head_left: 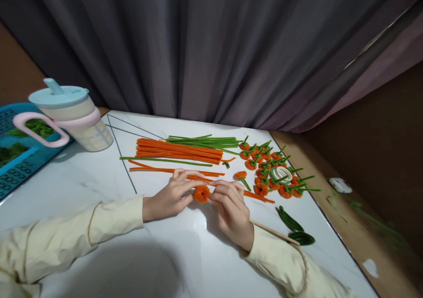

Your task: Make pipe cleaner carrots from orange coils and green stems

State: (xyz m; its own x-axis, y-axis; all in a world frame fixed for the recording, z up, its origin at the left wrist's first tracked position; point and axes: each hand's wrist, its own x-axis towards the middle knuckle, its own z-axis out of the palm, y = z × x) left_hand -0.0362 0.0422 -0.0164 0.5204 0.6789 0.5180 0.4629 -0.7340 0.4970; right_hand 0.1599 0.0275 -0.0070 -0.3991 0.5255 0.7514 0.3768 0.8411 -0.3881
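Note:
Between both hands is a small round pumpkin of orange pipe cleaner [201,194], with a dark hole at its centre. My left hand [173,194] pinches its left side with thumb and fingers. At its right edge, the fingertips of my right hand [231,205] are closed against it. Just behind the hands lie loose orange pipe cleaners [178,171] and a thick orange bundle [178,151]. An orange piece with a green stem [240,175] rests beyond my right hand. A thin wooden stick [276,232] lies by my right wrist.
Several orange pumpkins with green stems [261,188] crowd the right side around a roll of tape [281,174]. Green pipe cleaners [205,142] lie at the back, green leaf shapes [291,218] at right. A lidded cup [76,117] and blue basket [29,166] stand left.

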